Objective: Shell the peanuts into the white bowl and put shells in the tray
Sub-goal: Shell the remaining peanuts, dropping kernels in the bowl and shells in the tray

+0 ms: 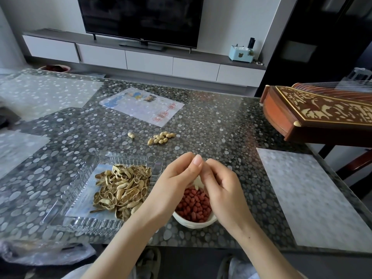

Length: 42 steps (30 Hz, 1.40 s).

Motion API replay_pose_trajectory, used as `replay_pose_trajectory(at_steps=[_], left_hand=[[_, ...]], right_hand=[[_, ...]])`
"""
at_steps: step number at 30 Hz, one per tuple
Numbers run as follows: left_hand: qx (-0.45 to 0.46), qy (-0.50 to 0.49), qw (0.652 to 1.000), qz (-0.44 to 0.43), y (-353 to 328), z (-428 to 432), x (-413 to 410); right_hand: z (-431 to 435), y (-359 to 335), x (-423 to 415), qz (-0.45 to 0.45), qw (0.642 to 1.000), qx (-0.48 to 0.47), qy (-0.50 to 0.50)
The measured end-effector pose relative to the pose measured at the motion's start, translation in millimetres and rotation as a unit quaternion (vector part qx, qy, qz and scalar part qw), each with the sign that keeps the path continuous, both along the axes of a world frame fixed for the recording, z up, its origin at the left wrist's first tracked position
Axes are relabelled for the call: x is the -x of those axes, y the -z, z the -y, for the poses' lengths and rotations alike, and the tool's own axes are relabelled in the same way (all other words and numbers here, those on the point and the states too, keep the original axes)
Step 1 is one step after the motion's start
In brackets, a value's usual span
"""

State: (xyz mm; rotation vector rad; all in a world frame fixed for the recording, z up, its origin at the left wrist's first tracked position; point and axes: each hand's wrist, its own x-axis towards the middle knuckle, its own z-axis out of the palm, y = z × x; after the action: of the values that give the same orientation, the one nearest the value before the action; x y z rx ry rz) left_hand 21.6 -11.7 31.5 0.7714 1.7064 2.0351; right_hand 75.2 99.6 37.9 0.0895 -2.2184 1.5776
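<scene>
**Both hands working a shell over the bowl**

The left hand [177,178] and right hand [219,184] are meeting fingertip to fingertip above the white bowl [193,224]. Their fingers are curling in and pinching a pale peanut shell [198,183] between them. The bowl is sitting near the front edge of the desk [221,121], holding red kernels [193,206]. Just left of it, the clear tray [68,198] is carrying a heap of empty shells [122,190]. Unshelled peanuts [161,137] are lying farther back on the desk.

The scene is softly, dimly lit. Pale glare is spread across the table [221,117]. Edges are bent by wide-angle distortion.
</scene>
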Motion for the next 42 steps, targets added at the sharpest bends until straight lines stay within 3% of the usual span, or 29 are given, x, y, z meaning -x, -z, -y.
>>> replay_pose_trajectory(at_steps=[4,10,16,20,26,28,31,34,37,42], left_hand=[[-0.042,0.004,0.999,0.029,-1.5,-2.8,-2.8],[0.016,-0.087,0.993,-0.075,-0.3,-8.9,-11.3],[0.03,-0.091,0.991,-0.093,0.2,-8.1,-12.9],[0.045,-0.068,0.995,-0.051,-1.0,-4.9,-7.9],[0.078,-0.032,0.996,0.024,6.0,-0.7,-0.6],[0.102,-0.033,0.994,0.014,6.7,-0.3,0.5],[0.158,-0.087,0.982,-0.048,4.7,1.2,2.8],[0.255,-0.154,0.941,-0.162,6.4,5.5,8.5],[0.329,-0.178,0.897,-0.236,8.2,9.2,14.7],[0.353,-0.17,0.883,-0.258,7.5,12.7,20.9]], right_hand=[[2.0,-0.5,-1.5,-0.024,0.999,0.025,0.005],[5.7,7.5,1.9,-0.041,0.996,-0.039,0.07],[5.9,2.7,2.1,0.003,0.995,0.043,0.088],[2.6,-5.2,1.6,0.094,0.986,0.132,0.048],[-13.3,-3.9,4.9,0.263,0.926,0.27,-0.01],[-17.2,-2.5,4.3,0.285,0.918,0.275,-0.02],[-21.2,-3.1,3.8,0.283,0.934,0.216,0.018],[-29.4,1.0,3.0,0.236,0.966,-0.039,0.096],[-36.0,7.9,1.7,0.194,0.943,-0.249,0.102],[-39.4,14.5,3.0,0.155,0.937,-0.294,0.111]])
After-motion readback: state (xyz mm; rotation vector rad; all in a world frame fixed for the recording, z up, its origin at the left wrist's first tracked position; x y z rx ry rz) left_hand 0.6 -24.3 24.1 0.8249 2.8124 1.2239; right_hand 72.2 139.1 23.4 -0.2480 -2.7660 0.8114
